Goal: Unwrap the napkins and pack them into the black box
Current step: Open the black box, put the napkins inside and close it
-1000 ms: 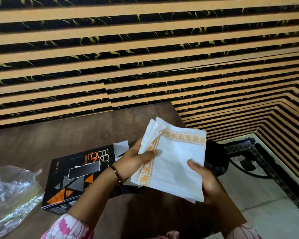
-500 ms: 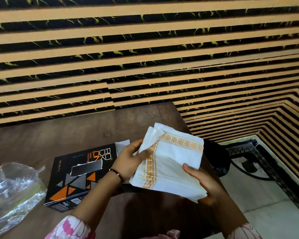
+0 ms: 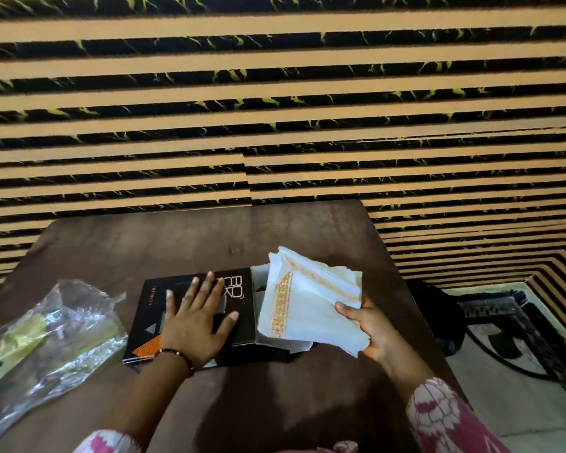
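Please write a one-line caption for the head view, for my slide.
Left hand flat on black box; right hand holds napkins.

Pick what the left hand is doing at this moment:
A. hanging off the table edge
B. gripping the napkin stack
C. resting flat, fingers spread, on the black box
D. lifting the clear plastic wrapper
C: the left hand lies palm-down with fingers spread on the black box, while the right hand alone holds the napkin stack.

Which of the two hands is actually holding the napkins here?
The right hand grips the stack of white napkins at its lower right corner. The left hand lies flat, fingers spread, on the black box.
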